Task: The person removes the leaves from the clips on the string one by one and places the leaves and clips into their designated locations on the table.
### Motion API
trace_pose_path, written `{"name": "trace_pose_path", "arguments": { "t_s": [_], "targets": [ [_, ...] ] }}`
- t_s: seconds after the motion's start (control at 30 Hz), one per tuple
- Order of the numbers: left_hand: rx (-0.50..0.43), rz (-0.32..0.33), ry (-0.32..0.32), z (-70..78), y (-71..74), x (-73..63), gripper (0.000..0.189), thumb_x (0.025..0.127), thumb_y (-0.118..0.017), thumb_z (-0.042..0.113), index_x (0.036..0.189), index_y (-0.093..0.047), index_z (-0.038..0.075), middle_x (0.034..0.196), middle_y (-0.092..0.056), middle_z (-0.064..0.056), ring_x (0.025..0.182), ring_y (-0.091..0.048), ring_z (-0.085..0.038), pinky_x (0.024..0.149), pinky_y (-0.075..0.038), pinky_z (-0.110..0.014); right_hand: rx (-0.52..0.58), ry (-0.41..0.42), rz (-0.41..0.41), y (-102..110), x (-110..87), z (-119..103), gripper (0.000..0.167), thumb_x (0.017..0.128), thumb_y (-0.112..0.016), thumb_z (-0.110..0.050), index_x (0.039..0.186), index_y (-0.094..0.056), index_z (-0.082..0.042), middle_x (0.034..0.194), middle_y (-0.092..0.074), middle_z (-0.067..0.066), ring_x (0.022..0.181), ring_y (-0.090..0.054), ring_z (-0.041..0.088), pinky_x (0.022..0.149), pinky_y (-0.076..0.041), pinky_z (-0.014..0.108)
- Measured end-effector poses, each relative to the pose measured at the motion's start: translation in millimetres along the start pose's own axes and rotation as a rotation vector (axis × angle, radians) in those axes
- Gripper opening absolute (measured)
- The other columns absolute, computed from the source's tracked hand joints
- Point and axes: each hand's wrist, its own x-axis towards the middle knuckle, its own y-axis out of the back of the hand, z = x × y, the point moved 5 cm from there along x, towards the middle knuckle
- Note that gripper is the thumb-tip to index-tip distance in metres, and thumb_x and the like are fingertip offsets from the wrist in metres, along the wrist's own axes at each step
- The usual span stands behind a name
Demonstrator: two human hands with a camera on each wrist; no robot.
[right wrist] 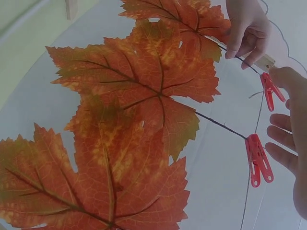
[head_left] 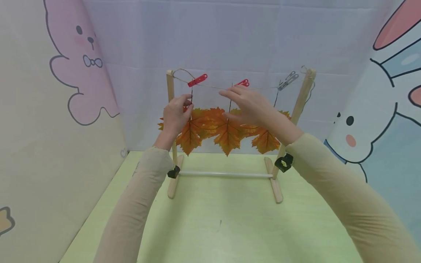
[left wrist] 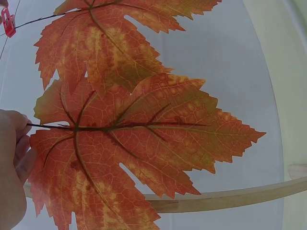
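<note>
Three orange artificial maple leaves hang by their dark stems from a string (head_left: pixel 210 86). My left hand (head_left: pixel 175 115) is at the stem of the left maple leaf (head_left: pixel 189 135), its curled thumb and fingers around it just below a red clothespin (head_left: pixel 197 80). My right hand (head_left: pixel 251 106) has its fingers spread in front of the middle maple leaf (head_left: pixel 227 137), holding nothing. In the right wrist view its fingertips are beside the middle red clothespin (right wrist: pixel 258 160), and its thumb is near the left one. A grey clothespin (head_left: pixel 287 81) clips the right maple leaf (head_left: pixel 265 141).
The string runs between the left wooden post (head_left: pixel 170 87) and right wooden post (head_left: pixel 303 95). A white rod (head_left: pixel 225 174) joins the stand's feet on the pale green table (head_left: pixel 210 226). Black clips (head_left: pixel 284 162) sit low on the posts. Cartoon-printed sheets (head_left: pixel 79 65) hang at both sides.
</note>
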Motion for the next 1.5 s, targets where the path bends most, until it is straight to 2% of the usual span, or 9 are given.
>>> {"name": "trace_pose_path", "arguments": {
  "t_s": [0.23,0.43,0.63,0.7,0.9,1.13,1.5],
  "targets": [
    [-0.012,0.013,-0.009,0.2,0.6,-0.7,0.024,0.086,-0.062,0.011,0.109,-0.062,0.003,0.091,-0.068,-0.013,0.078,-0.058,-0.027,0.064,-0.048,-0.037,0.006,-0.020,0.077,1.9,16.5,1.7,0.045,0.081,-0.069,-0.019,0.120,-0.056,-0.001,0.115,-0.060,0.016,0.107,-0.055,0.030,0.088,-0.046,0.040],
    [-0.019,0.023,-0.015,1.8,0.9,-0.4,0.023,0.086,-0.061,0.011,0.107,-0.062,0.003,0.090,-0.068,-0.012,0.078,-0.058,-0.028,0.063,-0.047,-0.038,-0.010,-0.033,0.116,3.5,27.8,3.1,0.041,0.083,-0.067,-0.019,0.118,-0.058,0.001,0.112,-0.061,0.017,0.103,-0.057,0.030,0.086,-0.047,0.039],
    [-0.008,0.027,-0.026,0.4,-0.1,0.0,0.023,0.087,-0.061,0.013,0.107,-0.062,0.004,0.090,-0.069,-0.011,0.077,-0.058,-0.027,0.061,-0.047,-0.037,-0.036,-0.091,0.159,5.5,37.0,9.2,0.039,0.084,-0.065,-0.021,0.115,-0.059,0.002,0.108,-0.061,0.017,0.090,-0.060,0.030,0.082,-0.049,0.037],
    [-0.003,0.033,-0.027,-0.7,-0.1,0.1,0.023,0.087,-0.061,0.013,0.107,-0.062,0.003,0.089,-0.069,-0.011,0.075,-0.058,-0.027,0.060,-0.047,-0.037,-0.046,-0.106,0.154,5.1,40.5,10.6,0.039,0.085,-0.064,-0.023,0.116,-0.059,0.001,0.107,-0.061,0.017,0.088,-0.060,0.029,0.081,-0.049,0.036],
    [-0.006,0.028,-0.020,-2.7,-1.5,0.4,0.023,0.087,-0.061,0.014,0.108,-0.062,0.004,0.090,-0.069,-0.011,0.077,-0.059,-0.027,0.063,-0.048,-0.037,-0.054,-0.134,0.110,1.5,49.8,11.2,0.040,0.086,-0.063,-0.024,0.118,-0.058,-0.001,0.110,-0.061,0.015,0.100,-0.058,0.028,0.087,-0.047,0.035],
    [-0.007,0.017,-0.018,-1.6,-0.8,-0.4,0.024,0.088,-0.060,0.014,0.109,-0.062,0.003,0.090,-0.068,-0.012,0.077,-0.059,-0.027,0.064,-0.049,-0.036,-0.030,-0.171,0.041,-3.8,64.4,11.7,0.041,0.087,-0.061,-0.024,0.120,-0.056,-0.001,0.114,-0.059,0.015,0.106,-0.054,0.027,0.092,-0.044,0.034],
    [-0.008,0.019,-0.020,-3.0,-0.7,0.0,0.025,0.088,-0.060,0.015,0.109,-0.061,0.003,0.091,-0.068,-0.013,0.077,-0.058,-0.027,0.065,-0.049,-0.035,-0.002,-0.195,0.016,-11.7,76.2,8.0,0.040,0.088,-0.059,-0.023,0.121,-0.055,0.000,0.115,-0.059,0.015,0.107,-0.053,0.027,0.093,-0.043,0.033]
  ]
}}
